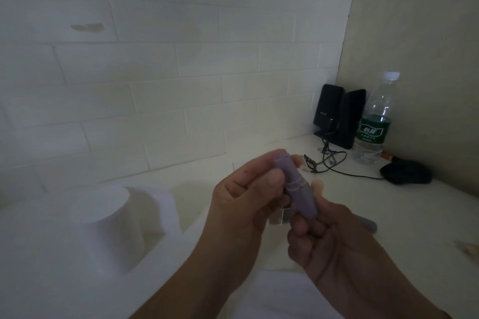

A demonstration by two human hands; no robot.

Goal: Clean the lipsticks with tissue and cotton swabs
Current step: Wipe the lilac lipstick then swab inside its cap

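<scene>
Both hands are holding a lilac lipstick [295,184] above the table [388,215], near frame centre. The left hand [241,204] is pinching its upper half between thumb and fingers; the right hand [329,238] is curling around its lower end. The tube is tilting, top toward 11 o'clock. A tissue roll [103,217] is standing at 9 o'clock. Speakers [337,114], a bottle [375,116] and a mouse [405,171] are sitting at 2 o'clock.

Speakers [337,115], water bottle [373,122], perhaps a mouse [405,171].
</scene>
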